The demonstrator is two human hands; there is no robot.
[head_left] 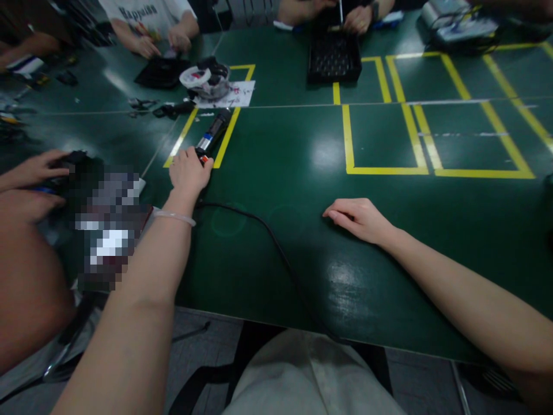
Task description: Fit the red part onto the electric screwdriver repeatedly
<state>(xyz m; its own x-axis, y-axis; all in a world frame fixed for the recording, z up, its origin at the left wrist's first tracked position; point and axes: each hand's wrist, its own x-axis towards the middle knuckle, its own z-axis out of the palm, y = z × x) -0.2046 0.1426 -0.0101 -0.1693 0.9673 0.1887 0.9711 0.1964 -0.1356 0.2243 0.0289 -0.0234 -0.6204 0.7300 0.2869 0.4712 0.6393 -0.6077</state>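
My left hand (190, 170) reaches forward and is closed round the near end of a black cylindrical tool (211, 135) with a silver and blue label. A bit of orange-red shows beside my fingers. The tool lies within a yellow tape outline; my fingers hide its near end. From below that hand a black cable (272, 236) runs over the green table to its front edge by my lap. My right hand (356, 219) rests on the tabletop, its fingers loosely curled together, with nothing visible in them.
Yellow tape outlines (389, 170) mark the green table (276, 155). Beyond the tool stand a roll of tape (194, 78) and a paper sheet (242, 94). Co-workers' hands work across the table, one pair at a black tray (334, 57). Another person's hands (37, 173) are close on the left.
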